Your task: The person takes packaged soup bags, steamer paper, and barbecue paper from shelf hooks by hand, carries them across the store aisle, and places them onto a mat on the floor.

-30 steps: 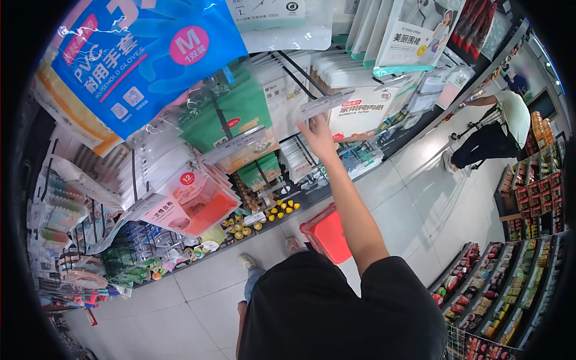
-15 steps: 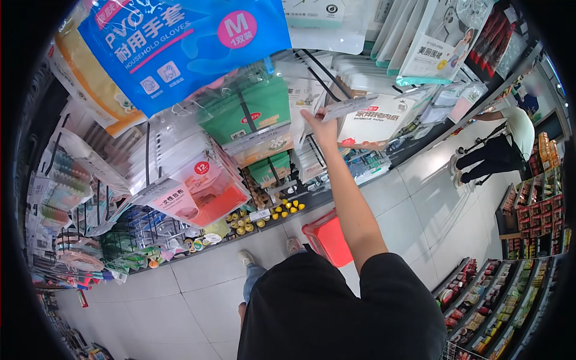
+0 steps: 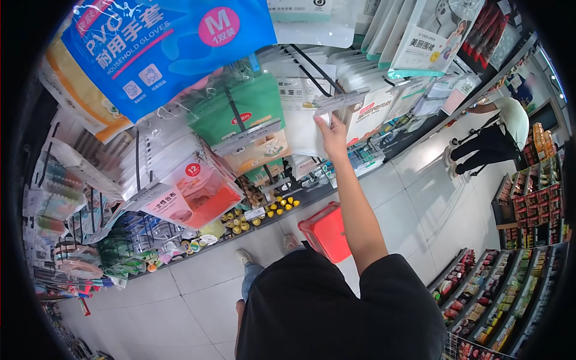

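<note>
My right hand (image 3: 333,137) reaches up to the hanging rack, its thumb and fingers closed on the right edge of a white pack of steamer paper (image 3: 303,120). That pack hangs from a black hook, its printed front turned toward me. To its right hang packs of barbecue paper (image 3: 373,115), close beside my fingers. A green pack (image 3: 240,111) hangs to the left behind a clear price holder (image 3: 247,138). Of my left hand only a sliver of skin (image 3: 240,307) shows beside my black shirt; its fingers are hidden.
Blue household gloves (image 3: 174,51) hang close at upper left, above disposable tablecloth packs (image 3: 189,192). A red basket (image 3: 327,231) stands on the floor by my feet. Another person (image 3: 501,135) stands in the aisle at right, near stocked shelves (image 3: 492,294).
The steamer paper pack has swung from nearly edge-on to facing me. My right hand has moved slightly right and down with its edge. The view has shifted a little.
</note>
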Demonstrator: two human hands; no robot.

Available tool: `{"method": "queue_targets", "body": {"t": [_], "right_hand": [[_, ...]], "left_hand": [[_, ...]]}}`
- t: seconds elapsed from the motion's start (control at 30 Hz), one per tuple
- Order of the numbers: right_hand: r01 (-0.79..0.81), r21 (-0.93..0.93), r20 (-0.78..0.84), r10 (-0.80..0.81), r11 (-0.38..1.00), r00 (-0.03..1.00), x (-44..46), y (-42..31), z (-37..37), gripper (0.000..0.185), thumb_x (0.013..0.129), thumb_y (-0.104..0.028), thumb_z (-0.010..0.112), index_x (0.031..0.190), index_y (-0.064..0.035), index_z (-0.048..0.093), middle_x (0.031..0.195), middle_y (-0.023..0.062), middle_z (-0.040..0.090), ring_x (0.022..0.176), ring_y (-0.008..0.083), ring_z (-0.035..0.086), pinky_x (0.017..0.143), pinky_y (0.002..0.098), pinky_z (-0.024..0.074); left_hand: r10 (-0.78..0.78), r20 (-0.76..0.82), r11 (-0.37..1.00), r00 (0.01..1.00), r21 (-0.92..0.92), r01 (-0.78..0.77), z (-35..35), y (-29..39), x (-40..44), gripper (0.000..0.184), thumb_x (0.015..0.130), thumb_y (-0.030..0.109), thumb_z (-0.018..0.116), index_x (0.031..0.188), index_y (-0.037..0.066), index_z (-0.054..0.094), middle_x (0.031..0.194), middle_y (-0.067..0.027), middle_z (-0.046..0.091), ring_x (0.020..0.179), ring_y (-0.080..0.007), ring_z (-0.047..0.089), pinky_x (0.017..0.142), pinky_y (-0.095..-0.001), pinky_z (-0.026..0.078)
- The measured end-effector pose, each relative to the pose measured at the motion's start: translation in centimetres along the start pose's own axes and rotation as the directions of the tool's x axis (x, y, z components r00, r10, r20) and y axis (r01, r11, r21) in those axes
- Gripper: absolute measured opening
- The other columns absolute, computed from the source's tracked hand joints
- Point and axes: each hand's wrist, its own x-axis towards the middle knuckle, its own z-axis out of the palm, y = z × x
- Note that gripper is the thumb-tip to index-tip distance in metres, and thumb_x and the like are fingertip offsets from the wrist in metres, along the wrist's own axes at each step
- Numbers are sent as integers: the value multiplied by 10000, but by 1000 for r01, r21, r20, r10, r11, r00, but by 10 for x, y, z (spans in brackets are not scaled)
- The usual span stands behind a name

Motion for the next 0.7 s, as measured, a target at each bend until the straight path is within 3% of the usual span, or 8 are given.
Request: {"method": "queue_targets", "body": {"t": [0.23,0.43,0.53,0.7], "right_hand": [[144,-188,-10,-149,972,989,12,6,-2,260,887,-189,591,1029,28,620,959,106,664,874,133,570,806,278,439],[168,-344,52,-160,924,986,34,20,16,323,876,-226,622,1055,39,579,984,97,633,926,159,565,839,290,429],[276,-359,77,-267,892,961,39,16,26,353,864,-209,638,1093,44,548,1013,120,631,943,184,577,851,297,435],[173,-295,31,-171,940,985,43,22,33,399,839,-185,665,1131,47,523,1020,129,629,932,200,586,838,297,445]], "left_hand": [[1,-7,1000,1000,-6,-1,-2,3,-2,266,792,272,509,746,29,608,841,-223,636,840,-419,613,697,-493,480],[1,-17,1000,1000,-8,-1,-4,6,-4,267,792,271,507,738,29,604,832,-222,635,832,-419,613,689,-494,478],[-7,-23,1000,1000,-21,7,-4,7,-8,267,793,271,506,734,29,602,828,-222,634,827,-419,614,686,-495,477],[-19,-34,999,999,-38,18,-3,10,-12,268,793,271,505,727,29,598,821,-221,633,821,-419,614,679,-496,476]]}}
